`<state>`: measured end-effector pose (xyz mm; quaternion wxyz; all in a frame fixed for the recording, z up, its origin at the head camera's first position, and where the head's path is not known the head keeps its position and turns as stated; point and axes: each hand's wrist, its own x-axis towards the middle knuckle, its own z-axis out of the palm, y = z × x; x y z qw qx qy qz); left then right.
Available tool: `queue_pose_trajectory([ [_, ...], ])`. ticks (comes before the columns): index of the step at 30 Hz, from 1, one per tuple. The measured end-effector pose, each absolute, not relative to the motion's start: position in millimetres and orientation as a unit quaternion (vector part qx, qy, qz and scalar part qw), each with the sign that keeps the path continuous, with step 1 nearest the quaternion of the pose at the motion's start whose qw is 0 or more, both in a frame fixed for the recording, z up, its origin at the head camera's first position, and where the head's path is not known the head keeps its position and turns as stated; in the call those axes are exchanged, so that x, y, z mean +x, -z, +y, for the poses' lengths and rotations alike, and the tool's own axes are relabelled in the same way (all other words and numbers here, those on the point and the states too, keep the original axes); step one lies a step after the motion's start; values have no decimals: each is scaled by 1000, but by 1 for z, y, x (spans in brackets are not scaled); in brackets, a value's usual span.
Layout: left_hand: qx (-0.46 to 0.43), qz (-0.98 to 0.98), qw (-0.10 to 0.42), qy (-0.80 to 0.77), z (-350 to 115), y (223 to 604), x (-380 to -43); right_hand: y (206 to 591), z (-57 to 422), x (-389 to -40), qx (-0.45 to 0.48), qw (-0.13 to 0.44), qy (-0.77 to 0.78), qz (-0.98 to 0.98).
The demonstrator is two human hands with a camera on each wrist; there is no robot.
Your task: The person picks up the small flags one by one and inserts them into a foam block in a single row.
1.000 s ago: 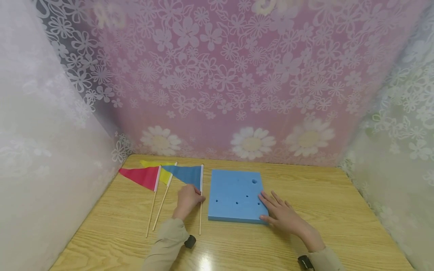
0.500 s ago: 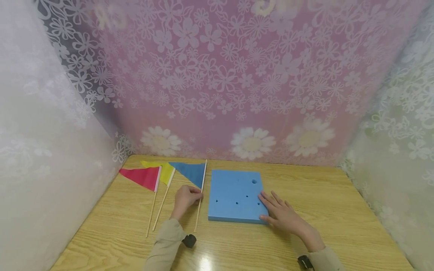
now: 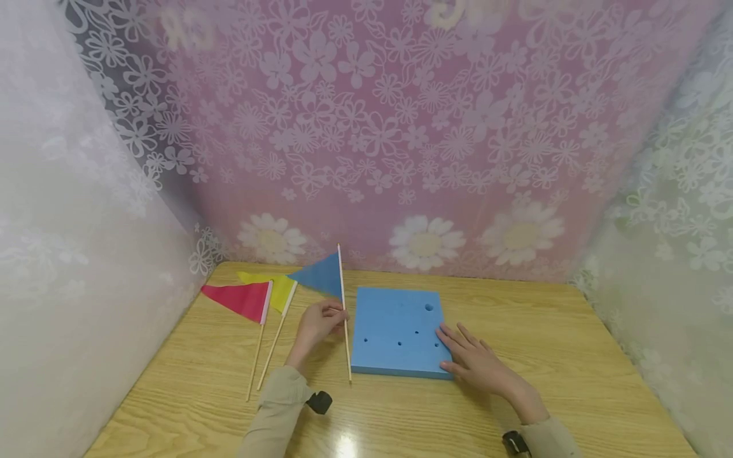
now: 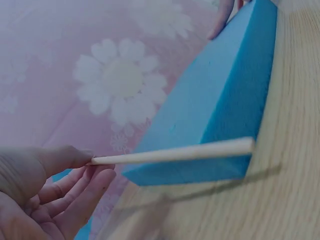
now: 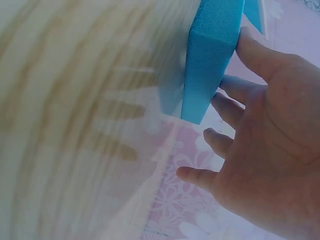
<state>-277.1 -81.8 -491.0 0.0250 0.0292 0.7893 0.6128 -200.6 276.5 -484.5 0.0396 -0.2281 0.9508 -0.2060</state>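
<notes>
The left hand (image 3: pixel 314 324) pinches a blue triangular cloth flag (image 3: pixel 322 275) by its wooden stick (image 3: pixel 347 346), at nine o'clock from a square, holed blue foam block (image 3: pixel 389 318); the right hand (image 3: pixel 481 367), fingers straight, touches its three-o'clock edge.

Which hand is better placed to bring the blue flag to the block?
Probably the left hand: it pinches the stick of the blue flag, close to the block. The right hand holds no flag and rests on the block's right edge.

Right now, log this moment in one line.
left fingers: pinch blue flag's stick | right fingers: touch blue block | red flag, yellow flag: on table
</notes>
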Motion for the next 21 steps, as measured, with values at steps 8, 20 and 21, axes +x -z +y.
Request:
queue_pose_trajectory([
  [8, 55, 751, 7, -658, -59, 467, -281, 489, 277, -202, -233, 32, 202, 951],
  [20, 146, 721, -67, -674, 1, 436, -278, 488, 278, -201, -233, 30, 196, 952],
  [21, 155, 720, -73, -673, 7, 430, -275, 487, 277, -200, -231, 32, 193, 953],
])
